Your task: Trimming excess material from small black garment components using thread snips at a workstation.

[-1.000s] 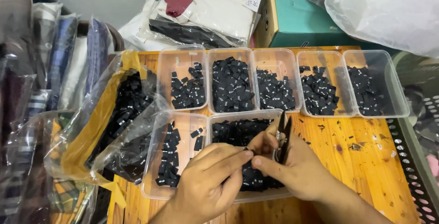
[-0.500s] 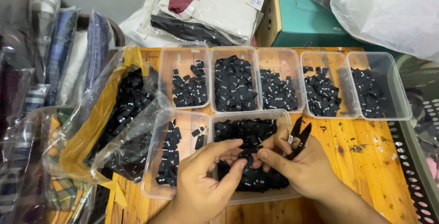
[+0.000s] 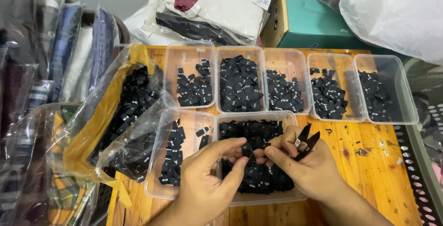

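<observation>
**Black label pinched over the near tub**

Black label [image 3: 248, 150] sits between your two hands, right above the clear tub [image 3: 258, 198] closest to you. Your left hand [image 3: 207, 184] closes thumb and forefinger on one side of it, and your right hand [image 3: 307, 166] pinches the other side with its fingertips. That right hand also grips a pair of small black snips [image 3: 307, 138], blades parted and pointing away from you, clamped against the palm by the remaining fingers.

Under your hands, the tub is heaped with more black labels. Just left of your left hand, a second clear tub [image 3: 157, 180] holds a thinner scatter, mostly along its left wall. Further left, an open plastic bag [image 3: 104, 115] with a yellow lining spills over with the same labels.

Beyond your fingertips, five clear tubs [image 3: 286, 57] stand in a row, side by side and touching, each partly filled with black labels; the second from the left is fullest. All rest on an orange wooden table [image 3: 369, 170], with a few stray scraps lying right of your right hand.
</observation>
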